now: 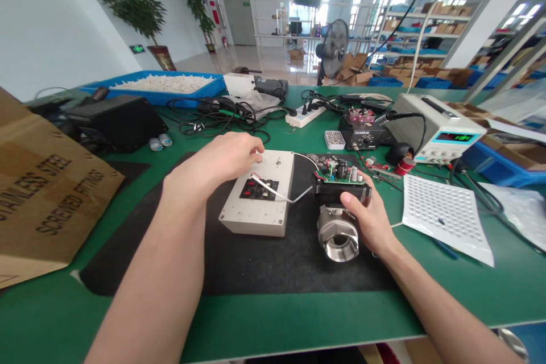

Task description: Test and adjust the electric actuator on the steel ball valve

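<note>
A white test box (pixel 261 193) with a black terminal panel and a small toggle lies on the black mat (pixel 256 261). My left hand (pixel 224 156) rests on the box's far left corner, fingers curled and pinched near a red and white wire. My right hand (pixel 370 213) grips a black actuator with an exposed green circuit board (pixel 341 179), mounted on a stainless steel valve (pixel 338 236). A white wire (pixel 294 199) runs from the box's terminals to the board.
A cardboard box (pixel 38 199) stands at the left. A black device (pixel 115 119) and blue tray (pixel 162 86) sit behind. A power supply (pixel 435 128), soldering station (pixel 362 136), power strip (pixel 305 115) and white perforated sheet (pixel 446 216) are at the right.
</note>
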Available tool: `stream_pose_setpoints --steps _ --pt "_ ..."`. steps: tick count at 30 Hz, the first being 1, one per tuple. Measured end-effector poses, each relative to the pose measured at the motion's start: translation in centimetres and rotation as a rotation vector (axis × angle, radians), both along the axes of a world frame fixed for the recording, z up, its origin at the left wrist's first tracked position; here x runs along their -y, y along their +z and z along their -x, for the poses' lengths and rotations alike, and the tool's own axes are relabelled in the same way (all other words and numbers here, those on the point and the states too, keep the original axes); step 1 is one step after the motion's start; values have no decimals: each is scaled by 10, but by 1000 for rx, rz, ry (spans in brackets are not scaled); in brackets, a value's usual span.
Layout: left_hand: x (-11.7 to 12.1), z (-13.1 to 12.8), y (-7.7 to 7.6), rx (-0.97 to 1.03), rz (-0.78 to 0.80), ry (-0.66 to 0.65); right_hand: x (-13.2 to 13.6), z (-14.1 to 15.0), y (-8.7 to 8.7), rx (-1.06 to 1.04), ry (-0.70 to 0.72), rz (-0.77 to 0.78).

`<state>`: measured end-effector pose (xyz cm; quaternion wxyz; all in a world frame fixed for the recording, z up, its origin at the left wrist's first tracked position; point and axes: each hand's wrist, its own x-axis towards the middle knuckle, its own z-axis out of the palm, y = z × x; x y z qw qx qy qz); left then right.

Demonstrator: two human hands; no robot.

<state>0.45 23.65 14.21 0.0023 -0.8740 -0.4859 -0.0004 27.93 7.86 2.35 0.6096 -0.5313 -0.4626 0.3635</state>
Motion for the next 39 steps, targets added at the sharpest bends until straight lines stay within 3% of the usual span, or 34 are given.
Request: stream_pose_setpoints --steps 4,9,15,26,34,39 --pt "-10 1 -10 -30 85 -13 0 1 -1 -21 -7 5" --pt "-18 -2 -18 -10 9 83 1 2 -1 -55 20 -26" --pt "-22 2 -24 28 -1 84 1 2 1 -39 13 -13" --pt "-12 -3 -14 10 37 99 3 1 4 25 5 -9" --pt "20 -21 10 255 -49 -159 2 4 7 -59 36 -23" --pt "43 -35 23 350 -44 -222 2 3 7 -32 12 -16"
